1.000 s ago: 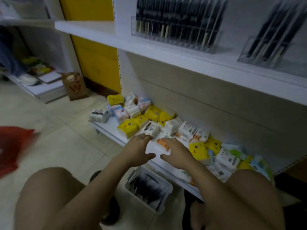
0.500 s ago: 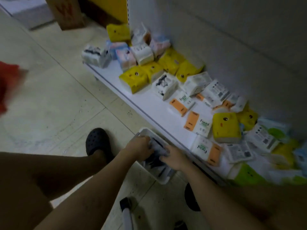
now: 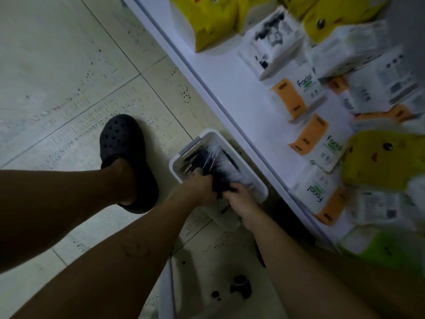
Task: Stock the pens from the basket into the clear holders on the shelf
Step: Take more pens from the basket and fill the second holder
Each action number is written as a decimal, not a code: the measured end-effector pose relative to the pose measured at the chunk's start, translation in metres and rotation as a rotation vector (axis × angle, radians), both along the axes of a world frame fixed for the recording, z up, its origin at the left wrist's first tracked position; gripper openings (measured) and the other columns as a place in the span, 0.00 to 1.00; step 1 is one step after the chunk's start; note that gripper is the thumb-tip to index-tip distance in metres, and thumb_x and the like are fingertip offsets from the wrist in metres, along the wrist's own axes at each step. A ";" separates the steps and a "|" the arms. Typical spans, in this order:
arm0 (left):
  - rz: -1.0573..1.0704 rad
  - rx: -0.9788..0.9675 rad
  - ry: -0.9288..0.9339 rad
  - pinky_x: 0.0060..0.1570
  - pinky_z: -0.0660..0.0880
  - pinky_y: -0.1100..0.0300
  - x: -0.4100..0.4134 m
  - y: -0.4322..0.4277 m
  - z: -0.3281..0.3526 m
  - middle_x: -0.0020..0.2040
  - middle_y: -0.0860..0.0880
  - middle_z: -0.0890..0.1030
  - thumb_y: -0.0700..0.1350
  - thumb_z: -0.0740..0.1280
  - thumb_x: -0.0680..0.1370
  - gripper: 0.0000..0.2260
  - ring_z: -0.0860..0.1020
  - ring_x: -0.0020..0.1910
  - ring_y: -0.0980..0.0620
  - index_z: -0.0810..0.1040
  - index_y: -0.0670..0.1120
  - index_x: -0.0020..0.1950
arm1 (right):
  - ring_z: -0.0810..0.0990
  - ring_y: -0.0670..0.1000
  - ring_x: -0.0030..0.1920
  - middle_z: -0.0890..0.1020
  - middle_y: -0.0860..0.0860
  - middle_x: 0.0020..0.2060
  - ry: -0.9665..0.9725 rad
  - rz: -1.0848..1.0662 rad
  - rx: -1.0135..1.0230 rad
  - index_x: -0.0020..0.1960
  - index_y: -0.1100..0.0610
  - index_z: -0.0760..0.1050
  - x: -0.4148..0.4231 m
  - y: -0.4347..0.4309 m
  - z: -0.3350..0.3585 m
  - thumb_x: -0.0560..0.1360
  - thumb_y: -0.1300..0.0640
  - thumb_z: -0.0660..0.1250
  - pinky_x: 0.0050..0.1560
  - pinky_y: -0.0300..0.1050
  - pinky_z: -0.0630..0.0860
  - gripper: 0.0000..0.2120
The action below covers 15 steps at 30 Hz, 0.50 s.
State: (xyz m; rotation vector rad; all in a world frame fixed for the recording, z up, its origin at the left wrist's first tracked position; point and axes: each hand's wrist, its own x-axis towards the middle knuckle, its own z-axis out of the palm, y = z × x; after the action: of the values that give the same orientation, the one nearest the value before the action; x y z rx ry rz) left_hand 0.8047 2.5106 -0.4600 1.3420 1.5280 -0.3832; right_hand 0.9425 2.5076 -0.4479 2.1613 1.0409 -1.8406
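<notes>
On speckled floor tiles (image 3: 69,77), left hand (image 3: 200,188) and right hand (image 3: 240,200) clutch pens (image 3: 208,157) in the basket (image 3: 174,165); right of them, packs (image 3: 322,146) read "Facial"

The pale speckled tiled floor (image 3: 69,77) carries a white plastic basket (image 3: 208,132), just beside the low white shelf's (image 3: 230,84) edge, and a black clog (image 3: 122,139); the shelf bears yellow tissue packs (image 3: 207,17) and white-and-orange tissue packs (image 3: 296,93)

I see a small white rectangular plastic basket (image 3: 172,165) on the tiled floor, just beside the low shelf's front edge. Slim black pens (image 3: 202,157) lie heaped inside, blurred. My left hand (image 3: 197,188) and right hand (image 3: 240,200) grip a bunch.
</notes>
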 end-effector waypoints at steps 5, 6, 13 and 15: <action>0.029 -0.010 -0.034 0.65 0.65 0.53 0.001 0.003 -0.017 0.65 0.36 0.71 0.52 0.64 0.79 0.21 0.62 0.68 0.40 0.71 0.40 0.67 | 0.71 0.53 0.63 0.73 0.50 0.60 0.028 -0.054 -0.042 0.73 0.55 0.65 -0.005 0.006 -0.015 0.81 0.59 0.61 0.55 0.43 0.67 0.21; 0.028 -0.002 -0.032 0.63 0.64 0.54 0.001 0.005 -0.015 0.63 0.37 0.73 0.50 0.63 0.80 0.19 0.64 0.66 0.41 0.72 0.39 0.65 | 0.71 0.52 0.62 0.73 0.48 0.61 0.027 -0.070 -0.050 0.73 0.54 0.66 -0.005 0.006 -0.019 0.80 0.59 0.61 0.55 0.43 0.67 0.21; 0.202 0.023 -0.053 0.44 0.74 0.60 0.001 0.009 -0.018 0.46 0.42 0.82 0.43 0.66 0.77 0.08 0.79 0.46 0.46 0.81 0.39 0.49 | 0.73 0.49 0.53 0.74 0.51 0.65 -0.059 -0.071 0.046 0.73 0.51 0.66 -0.005 -0.009 -0.032 0.79 0.61 0.61 0.51 0.44 0.72 0.23; 0.308 0.069 -0.054 0.42 0.74 0.61 -0.001 0.009 -0.016 0.43 0.43 0.83 0.41 0.67 0.76 0.07 0.80 0.42 0.49 0.83 0.39 0.46 | 0.73 0.49 0.51 0.76 0.50 0.57 -0.100 -0.053 0.065 0.67 0.53 0.72 -0.003 -0.009 -0.035 0.79 0.63 0.60 0.51 0.44 0.71 0.17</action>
State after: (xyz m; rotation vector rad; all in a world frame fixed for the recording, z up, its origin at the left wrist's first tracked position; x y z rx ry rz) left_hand 0.8033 2.5193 -0.4763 1.1357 1.6830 -0.1010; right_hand 0.9392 2.4984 -0.4829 2.3138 1.0457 -1.7223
